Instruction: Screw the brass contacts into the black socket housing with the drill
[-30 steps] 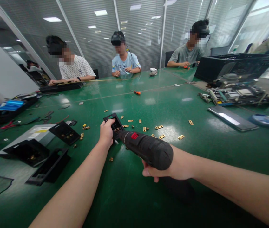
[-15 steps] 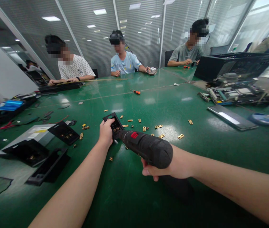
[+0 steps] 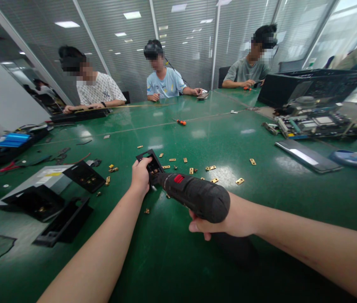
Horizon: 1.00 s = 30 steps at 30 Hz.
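My left hand (image 3: 141, 173) is closed on the edge of a black plastic housing (image 3: 149, 155), tilted up off the green table (image 3: 166, 261). Small brass fittings show inside it. Wrapped round the handle of a black cordless drill (image 3: 194, 195) with a red switch is my right hand (image 3: 216, 223). The drill's front end points into the housing; its tip is hidden there. Around and beyond the housing lie several small brass plates (image 3: 240, 181) with holes. A small brass piece (image 3: 147, 211) rests nearer to me, by my left forearm.
Several more black housings (image 3: 85, 176) and a silver box (image 3: 36, 176) are at left. An orange screwdriver (image 3: 181, 122) lies mid-table. At right are a phone (image 3: 307, 155), circuit boards (image 3: 317, 120) and a black case (image 3: 292, 90). Several co-workers (image 3: 166, 82) sit across the table.
Almost nothing differs. Both hands, the drill and the housing keep nearly the same place.
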Each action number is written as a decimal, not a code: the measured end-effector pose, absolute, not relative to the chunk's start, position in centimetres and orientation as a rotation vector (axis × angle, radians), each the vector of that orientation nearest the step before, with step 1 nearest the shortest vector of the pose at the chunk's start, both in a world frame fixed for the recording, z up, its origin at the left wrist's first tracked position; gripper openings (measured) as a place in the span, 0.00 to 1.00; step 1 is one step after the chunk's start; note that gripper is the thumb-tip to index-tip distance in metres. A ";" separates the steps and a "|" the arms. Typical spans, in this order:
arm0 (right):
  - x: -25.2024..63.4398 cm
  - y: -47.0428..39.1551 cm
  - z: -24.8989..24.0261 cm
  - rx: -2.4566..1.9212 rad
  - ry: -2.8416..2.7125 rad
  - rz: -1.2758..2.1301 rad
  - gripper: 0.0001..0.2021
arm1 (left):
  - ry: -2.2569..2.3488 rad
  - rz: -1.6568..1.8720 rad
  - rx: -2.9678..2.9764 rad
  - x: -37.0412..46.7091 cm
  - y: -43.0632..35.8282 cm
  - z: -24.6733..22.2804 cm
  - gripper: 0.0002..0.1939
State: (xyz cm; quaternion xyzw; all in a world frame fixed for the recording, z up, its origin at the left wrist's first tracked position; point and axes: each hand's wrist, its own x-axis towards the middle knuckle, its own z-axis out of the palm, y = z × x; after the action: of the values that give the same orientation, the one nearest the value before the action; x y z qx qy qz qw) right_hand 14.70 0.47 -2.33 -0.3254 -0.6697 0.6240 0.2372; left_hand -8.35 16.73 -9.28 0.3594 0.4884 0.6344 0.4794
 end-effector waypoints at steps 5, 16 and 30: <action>14.7 0.5 -2.5 -0.883 -1.814 1.747 0.11 | 1.190 1.545 0.883 -8.3 16.7 -9.3 0.13; 14.6 0.6 -2.2 -0.895 -1.812 1.736 0.13 | 1.188 1.543 0.905 -8.4 16.7 -9.4 0.13; 14.6 0.6 -2.4 -0.898 -1.798 1.777 0.13 | 1.200 1.519 0.902 -8.2 16.4 -8.9 0.14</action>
State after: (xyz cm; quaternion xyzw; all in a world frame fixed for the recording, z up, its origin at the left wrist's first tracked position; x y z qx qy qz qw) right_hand 14.57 0.56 -2.44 -0.3261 -0.6526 0.6450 0.2276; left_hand -8.21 16.40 -8.92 0.3700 0.4922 0.6231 0.4823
